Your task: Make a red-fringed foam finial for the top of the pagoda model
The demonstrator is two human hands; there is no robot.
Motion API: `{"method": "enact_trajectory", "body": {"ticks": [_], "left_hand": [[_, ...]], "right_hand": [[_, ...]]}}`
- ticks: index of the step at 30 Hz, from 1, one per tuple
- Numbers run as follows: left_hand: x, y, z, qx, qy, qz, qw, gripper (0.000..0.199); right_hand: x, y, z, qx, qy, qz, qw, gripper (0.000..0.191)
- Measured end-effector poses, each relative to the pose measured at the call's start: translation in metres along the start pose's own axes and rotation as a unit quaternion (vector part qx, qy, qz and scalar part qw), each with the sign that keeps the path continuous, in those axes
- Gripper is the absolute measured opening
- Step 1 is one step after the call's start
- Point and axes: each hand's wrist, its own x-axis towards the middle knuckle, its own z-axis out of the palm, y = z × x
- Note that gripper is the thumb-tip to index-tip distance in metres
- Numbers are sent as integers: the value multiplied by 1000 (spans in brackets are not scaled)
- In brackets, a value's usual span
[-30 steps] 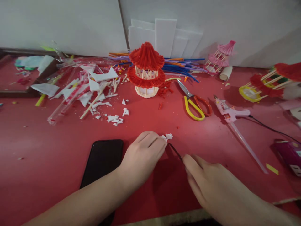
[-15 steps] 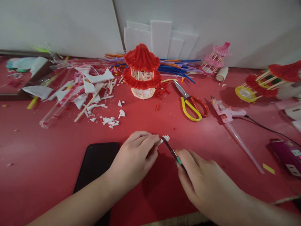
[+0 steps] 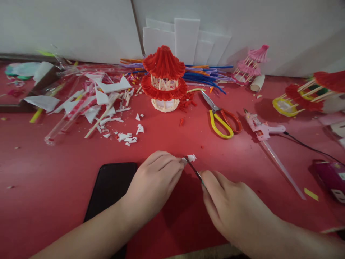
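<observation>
My left hand [image 3: 156, 176] is closed, its fingertips pinching a small white foam piece [image 3: 184, 162] against the red table. Wrapped in the fingers of my right hand [image 3: 226, 199] is a craft knife [image 3: 194, 169] with a dark, narrow blade. The blade's tip rests on the foam right beside my left fingertips. Small white foam scraps [image 3: 192, 157] lie just beyond the tip. My right hand hides most of the knife's handle; a bit of green shows there. A black phone [image 3: 111, 187] lies partly under my left forearm.
A red-roofed model pavilion [image 3: 164, 81] stands ahead, with scissors [image 3: 219, 117] and a pink glue gun [image 3: 262, 127] to its right. Foam offcuts and sticks [image 3: 107, 102] are heaped at left. Pipe cleaners [image 3: 205, 75] and white foam sheets [image 3: 186, 39] lie along the wall.
The knife tip has shifted very slightly on the foam, and more white scraps show beyond it. Both hands stay in nearly the same place; the view has tilted a little.
</observation>
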Motion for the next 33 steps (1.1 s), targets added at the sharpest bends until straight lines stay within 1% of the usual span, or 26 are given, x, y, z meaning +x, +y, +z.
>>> {"method": "enact_trajectory", "body": {"ticks": [3,9,14,19,24,33], "left_hand": [[1,1,0,-7,1,-4,1000,20],[0,1,0,2,-8,-20,1000,20],[-3,1,2,4,-13,-23,1000,19],[-4,0,1,7,-9,-12,1000,21],[-4,-1,-1,7,-22,1,1000,29],[-4,1,1,-7,-25,-16,1000,27]], "right_hand": [[-1,0,0,3,7,-2,1000,22],[0,0,1,0,-7,-8,1000,27],[0,-1,1,-24,4,-19,1000,31],[-2,-2,3,-39,25,-28,999,34],[-4,-3,7,-56,18,-24,998,29],[-5,-1,9,-41,46,-26,998,23]]}}
